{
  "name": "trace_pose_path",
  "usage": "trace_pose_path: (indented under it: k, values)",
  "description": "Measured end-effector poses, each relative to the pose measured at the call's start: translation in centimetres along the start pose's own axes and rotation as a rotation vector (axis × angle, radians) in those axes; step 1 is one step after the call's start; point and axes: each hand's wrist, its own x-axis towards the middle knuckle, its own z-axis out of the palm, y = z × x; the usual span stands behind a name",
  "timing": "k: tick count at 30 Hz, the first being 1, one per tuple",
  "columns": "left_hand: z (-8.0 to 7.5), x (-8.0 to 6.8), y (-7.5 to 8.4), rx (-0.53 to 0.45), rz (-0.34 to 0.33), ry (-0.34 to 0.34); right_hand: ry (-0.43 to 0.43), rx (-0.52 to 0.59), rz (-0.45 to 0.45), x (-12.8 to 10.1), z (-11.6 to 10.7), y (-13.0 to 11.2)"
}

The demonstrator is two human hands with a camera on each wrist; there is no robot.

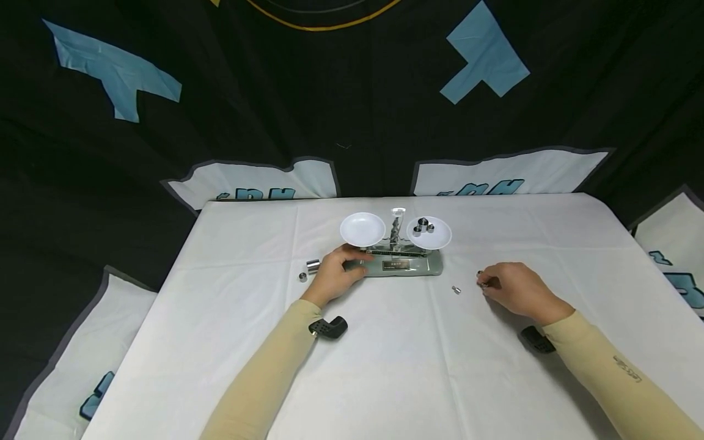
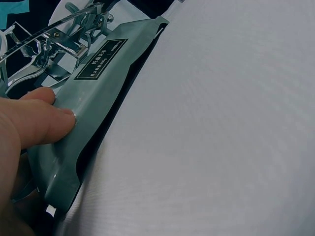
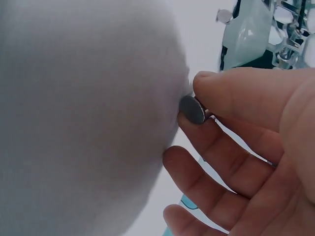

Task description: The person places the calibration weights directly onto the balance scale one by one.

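A grey-green balance scale (image 1: 407, 266) stands toward the far side of the table. Its left white pan (image 1: 362, 229) is bare, while several metal weights (image 1: 423, 222) stand on the right pan (image 1: 443, 236). My left hand (image 1: 334, 275) grips the left end of the base, the thumb on its front face, as the left wrist view also shows. Right of the scale, my right hand (image 1: 519, 289) pinches a small metal weight (image 3: 192, 109) between thumb and fingers, close over the tabletop. A small weight (image 1: 456, 289) lies on its side between that hand and the scale.
Beside my left hand are a larger cylindrical weight (image 1: 313, 266) lying down and a smaller weight (image 1: 302, 277). A white cloth (image 1: 385, 366) covers the table. Dark curtain (image 1: 374, 110) hangs behind the table's far edge.
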Motion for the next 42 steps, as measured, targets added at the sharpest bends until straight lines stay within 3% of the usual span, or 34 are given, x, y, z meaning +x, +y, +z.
trace_pose_path:
  k: [12,29,42]
  values:
    - [0.0,0.0,0.1,0.008,-0.006,-0.001,0.027,0.16,0.109,0.3,0.4,0.1]
    - [-0.1,0.0,0.0,0.003,-0.003,-0.007,0.054,0.198,0.125,0.5,-0.1,-0.2]
    - [-0.1,0.1,0.1,0.012,-0.003,-0.01,0.234,0.24,0.106,0.9,-0.3,-1.4]
